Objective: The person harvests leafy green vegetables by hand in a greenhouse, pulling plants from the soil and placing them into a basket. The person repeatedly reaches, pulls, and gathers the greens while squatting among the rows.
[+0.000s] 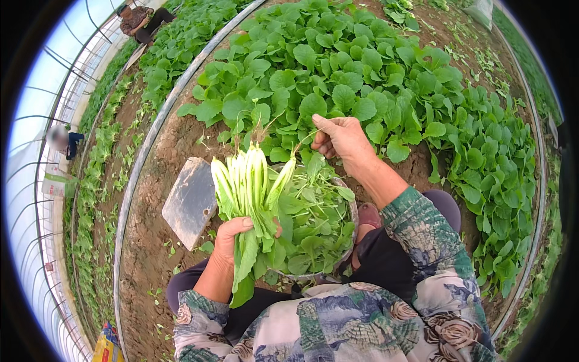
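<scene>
My left hand [233, 240] is closed around a bunch of leafy green plants [249, 181], their pale stems and thin roots pointing up and their leaves hanging down. My right hand [337, 138] pinches the thin root of one plant at the bunch's right side, between thumb and fingers. Beneath both hands, between my knees, stands a round tub [355, 217] holding loose green leaves and stems. Some of its rim is hidden by the leaves and my left hand.
A flat board [189, 199] lies on the soil left of the tub. Dense leafy plants [344, 86] grow ahead and right. Pale pipes or hoses [149, 140] edge the bed. Two people [138, 22] are farther off at the left. A colourful bag [107, 346] stands lower left.
</scene>
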Motion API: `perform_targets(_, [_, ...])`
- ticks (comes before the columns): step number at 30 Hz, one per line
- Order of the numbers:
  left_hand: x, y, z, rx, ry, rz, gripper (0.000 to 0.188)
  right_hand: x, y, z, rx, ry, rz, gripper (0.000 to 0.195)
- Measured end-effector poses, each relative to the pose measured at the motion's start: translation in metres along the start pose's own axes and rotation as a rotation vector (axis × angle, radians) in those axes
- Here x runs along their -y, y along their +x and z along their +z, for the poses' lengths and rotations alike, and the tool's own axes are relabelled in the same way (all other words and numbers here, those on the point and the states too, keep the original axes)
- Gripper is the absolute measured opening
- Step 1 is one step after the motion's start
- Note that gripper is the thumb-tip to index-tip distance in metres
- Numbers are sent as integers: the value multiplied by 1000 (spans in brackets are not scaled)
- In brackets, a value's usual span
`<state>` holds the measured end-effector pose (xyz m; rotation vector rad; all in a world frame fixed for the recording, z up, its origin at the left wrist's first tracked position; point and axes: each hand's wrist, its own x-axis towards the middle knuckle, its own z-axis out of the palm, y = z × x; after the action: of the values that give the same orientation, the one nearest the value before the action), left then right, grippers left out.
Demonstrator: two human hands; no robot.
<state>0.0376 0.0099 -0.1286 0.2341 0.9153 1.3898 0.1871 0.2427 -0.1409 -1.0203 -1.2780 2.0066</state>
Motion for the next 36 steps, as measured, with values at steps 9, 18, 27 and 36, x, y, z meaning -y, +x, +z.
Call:
perform_targets(9, [-3, 0, -6, -9, 2, 69, 58, 4, -31, 14, 361, -134, -142, 34])
perform_targets(18, [3, 6, 19, -184, 149, 121, 56, -22, -39, 39, 402, 77, 41, 33])
perform_targets(27, [3, 13, 22, -217, 92, 145, 48, -11, -36, 45, 251, 311, 20, 26])
perform_targets(36, [-10, 15, 0, -229, -82, 184, 47, 13, -27, 26, 291, 463, -30, 20])
